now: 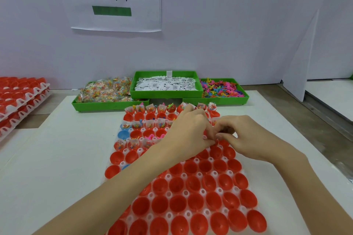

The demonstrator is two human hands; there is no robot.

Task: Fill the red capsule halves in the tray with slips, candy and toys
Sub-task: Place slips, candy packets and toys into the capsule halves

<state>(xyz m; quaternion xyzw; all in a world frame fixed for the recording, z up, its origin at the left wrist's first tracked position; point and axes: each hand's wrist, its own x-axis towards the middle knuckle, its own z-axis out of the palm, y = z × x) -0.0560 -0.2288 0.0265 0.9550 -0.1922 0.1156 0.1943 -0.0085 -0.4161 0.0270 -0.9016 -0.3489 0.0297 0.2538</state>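
Note:
A white tray (199, 174) holds several rows of red capsule halves (195, 201); the near rows are empty. The far rows (150, 109) hold slips, candy packets and small coloured toys. One blue capsule half (123, 134) sits at the tray's left edge. My left hand (189, 129) and my right hand (243, 136) meet fingertip to fingertip over the tray's right side, around the third and fourth rows. Both have their fingers curled and pinched together. Whatever lies between the fingers is hidden.
Three green bins stand behind the tray: candy packets (107, 91) on the left, white slips (166, 84) in the middle, coloured toys (221, 88) on the right. Stacked trays of red halves (19, 97) lie at far left. A white partition (301, 63) stands at right.

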